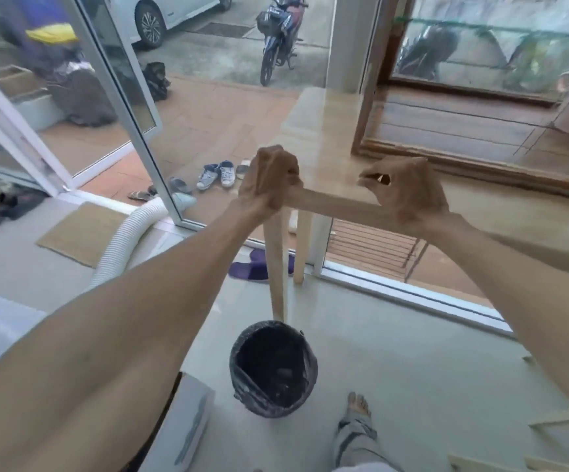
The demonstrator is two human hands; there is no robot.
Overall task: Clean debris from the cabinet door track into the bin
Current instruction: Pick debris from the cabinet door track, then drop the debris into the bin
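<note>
**Spill Risk: Debris Missing the Bin**

Take the bin (273,367) as your reference. It stands on the pale floor (395,369), lined with a dark bag, mouth open, just beside the foot of the near table leg (278,267). Your bare foot (358,407) rests close to its right side.

Your left hand (269,180) is well above the bin, fingers curled tight into a fist at the table corner. Whether it encloses debris cannot be determined. Your right hand (407,192) is above and to the right of the bin, fingers bent in a loose claw at the table edge (334,204), with a small pale fragment visible between the fingertips; what it is cannot be determined.

The cabinet door track (446,156) lies far above and right of the bin, on the tabletop, along the wooden frame.

Hazards:
- Both hands sit beyond the bin mouth. Releasing here likely drops debris onto the table leg or floor.
- A loose right-hand hold may shed fragments during travel.
- Your foot may knock the bin.
</note>
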